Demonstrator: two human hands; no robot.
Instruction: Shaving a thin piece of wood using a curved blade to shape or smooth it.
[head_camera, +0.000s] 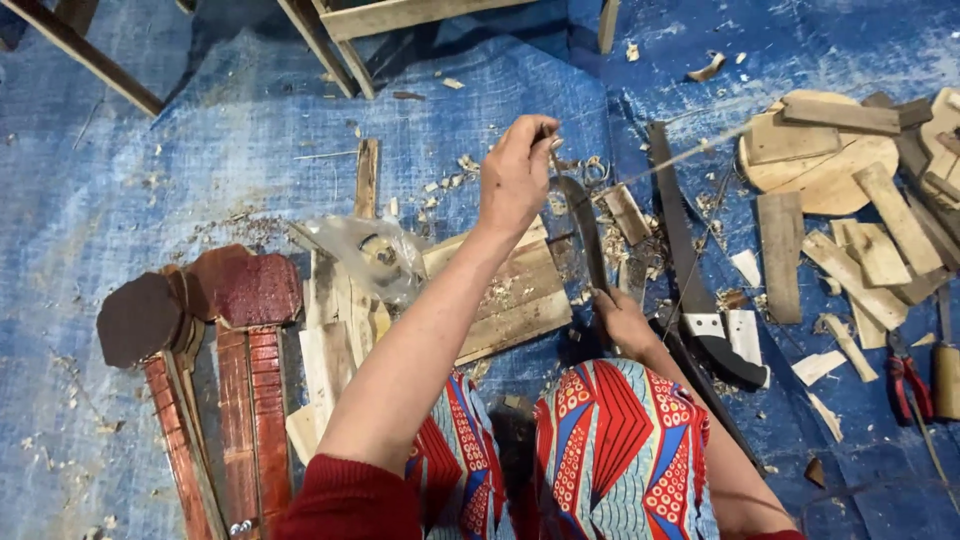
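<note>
I sit on a blue tarp (200, 150) with patterned cloth over my knees. My left hand (515, 178) is raised over a wooden board (505, 295), its fingers pinched shut at the top end of a curved dark metal strip (585, 235). Close to my knee, my right hand (622, 320) grips the strip's lower end. The strip arcs between the two hands, just above the board's right edge. What exactly the left fingertips pinch is too small to tell.
A folding saw with a black handle (690, 265) lies right of the strip. Wood offcuts and a round wooden disc (820, 165) lie at the right, with red-handled pliers (908, 385). Red-brown paddle-shaped boards (250, 300) and a plastic bag (365, 250) lie left. A wooden frame (400, 18) stands at the top.
</note>
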